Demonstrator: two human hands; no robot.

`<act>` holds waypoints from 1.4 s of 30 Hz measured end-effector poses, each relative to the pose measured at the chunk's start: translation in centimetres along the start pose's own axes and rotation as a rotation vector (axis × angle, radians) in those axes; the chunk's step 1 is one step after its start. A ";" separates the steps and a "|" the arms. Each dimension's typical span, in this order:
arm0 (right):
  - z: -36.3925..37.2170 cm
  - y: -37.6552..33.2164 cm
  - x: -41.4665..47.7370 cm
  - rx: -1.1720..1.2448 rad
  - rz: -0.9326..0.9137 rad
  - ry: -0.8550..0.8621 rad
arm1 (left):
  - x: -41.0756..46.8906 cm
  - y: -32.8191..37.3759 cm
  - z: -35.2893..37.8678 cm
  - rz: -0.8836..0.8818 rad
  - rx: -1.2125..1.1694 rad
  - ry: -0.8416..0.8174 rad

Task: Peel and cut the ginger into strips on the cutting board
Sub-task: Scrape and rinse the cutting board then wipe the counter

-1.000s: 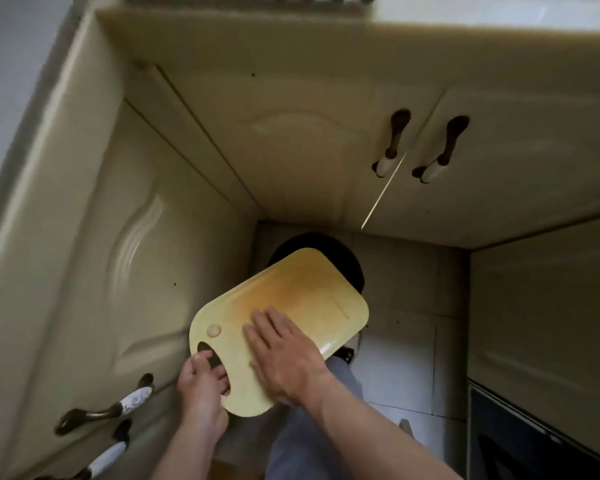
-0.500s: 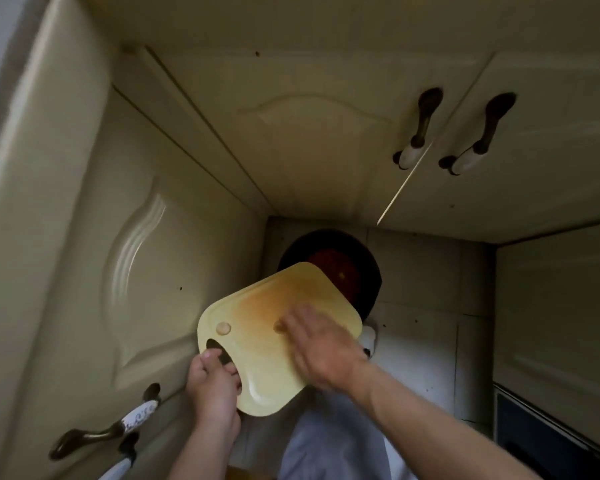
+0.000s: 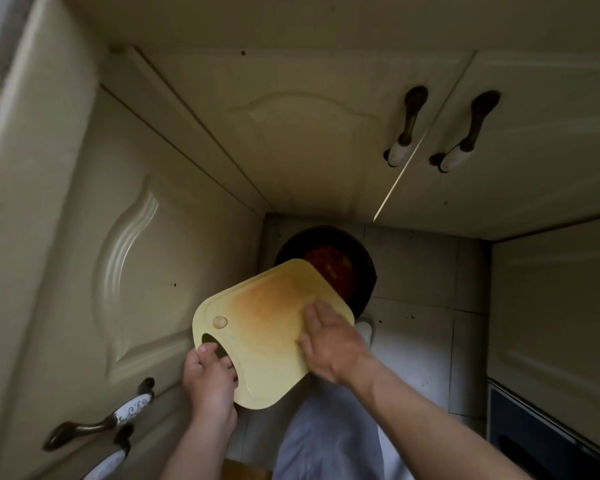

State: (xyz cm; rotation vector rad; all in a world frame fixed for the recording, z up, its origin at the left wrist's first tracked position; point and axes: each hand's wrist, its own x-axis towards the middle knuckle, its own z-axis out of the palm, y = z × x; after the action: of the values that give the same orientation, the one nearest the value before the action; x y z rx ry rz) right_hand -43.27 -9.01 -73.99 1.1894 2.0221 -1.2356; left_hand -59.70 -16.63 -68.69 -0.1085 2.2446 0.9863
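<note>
- Left hand (image 3: 208, 379): its fingers (image 3: 207, 348) curl through the handle slot and grip the near corner of the yellow cutting board (image 3: 257, 341). I would keep this grip firm, because it alone carries the board.
- Cutting board: it is held in the air above the floor. In my view its far edge overlaps the container below. The centre is stained orange. No ginger lies on it, and I see none anywhere.
- Step in hand, by my judgement: wiping the board off before the ginger work begins. Tilt the board enough for scraps to slide, and hold the far edge over the container's opening so nothing lands on the tiles.
- Right hand (image 3: 329, 341): its fingers (image 3: 314, 311) are straight and close together, lying flat on the right side of the board. It holds nothing. Sweep towards the far edge in one stroke, with the fingertips on the surface.
- Dark round container (image 3: 369, 271): it stands on the tiled floor and holds reddish contents (image 3: 333, 268). I cannot tell what they are.
- Peeling and cutting are not yet started.
</note>
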 end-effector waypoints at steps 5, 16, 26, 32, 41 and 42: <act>3.3 -0.5 -1.2 0.100 -0.118 -0.027 | -0.5 0.6 -0.2 0.007 -0.026 0.039; 1.7 5.7 1.8 0.196 0.161 0.134 | -0.4 0.5 0.0 0.051 0.040 0.075; 2.2 4.4 4.0 0.105 0.195 -0.059 | 0.1 0.4 -0.5 0.085 0.064 0.127; 0.2 2.6 1.6 0.164 0.089 0.012 | 0.2 0.2 0.3 0.081 0.060 0.102; -0.4 -6.4 2.9 0.113 -0.351 0.126 | 0.5 0.5 1.2 0.220 0.152 0.043; -0.7 -5.5 3.8 0.135 -0.253 0.094 | 0.6 0.6 1.1 0.222 0.149 0.035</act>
State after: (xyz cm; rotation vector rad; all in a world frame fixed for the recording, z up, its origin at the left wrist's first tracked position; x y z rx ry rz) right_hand -49.96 -7.93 -74.01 1.0949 2.2435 -1.4821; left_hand -59.75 -15.38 -69.22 0.1944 2.3913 0.9321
